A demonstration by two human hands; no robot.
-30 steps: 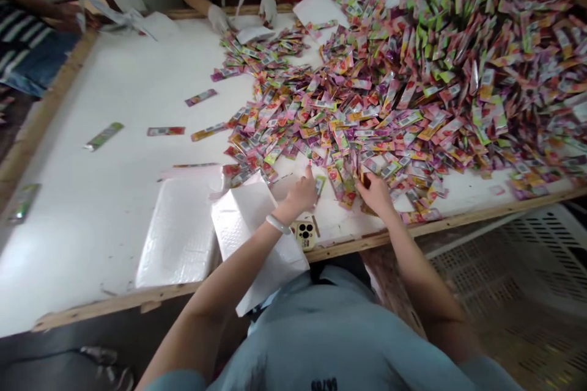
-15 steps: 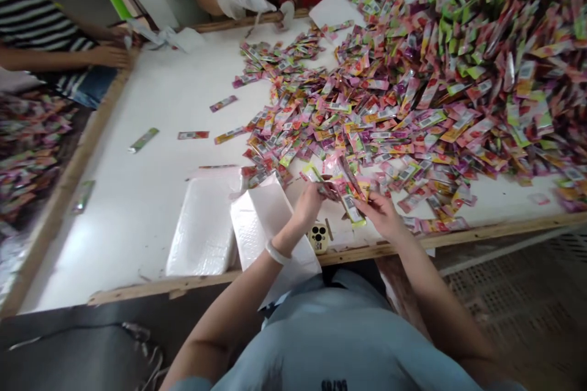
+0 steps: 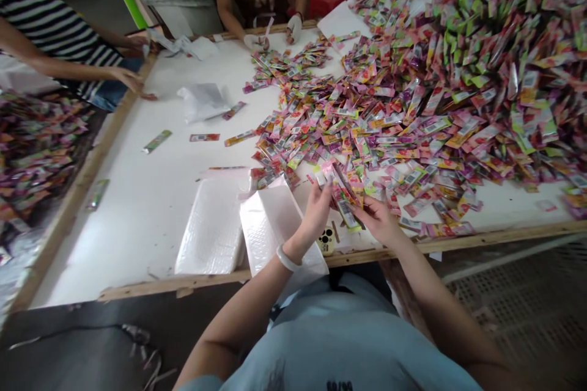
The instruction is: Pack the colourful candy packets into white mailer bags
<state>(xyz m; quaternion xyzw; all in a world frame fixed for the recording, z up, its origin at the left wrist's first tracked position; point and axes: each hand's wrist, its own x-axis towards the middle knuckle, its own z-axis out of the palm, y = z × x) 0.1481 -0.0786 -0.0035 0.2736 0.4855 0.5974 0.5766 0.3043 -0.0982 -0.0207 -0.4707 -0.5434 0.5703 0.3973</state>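
Observation:
My left hand and my right hand both grip a small bundle of colourful sachets just above the near edge of the white table. The fingers of both hands are curled round the bundle. Behind them a huge pile of the same sachets covers the right half of the table. A white bubble mailer lies under my left wrist, with a second mailer beside it to the left. A phone lies by the edge between my hands.
Several loose sachets lie scattered on the left of the table. A person in a striped top works at the far left, and another with gloved hands at the far side. A crumpled white bag lies near them. More sachets are heaped left of the table.
My hands lifted a bundle of sachets out of the pile and drew it towards me. The view shifted left. A crumpled white bag appeared on the far left of the table.

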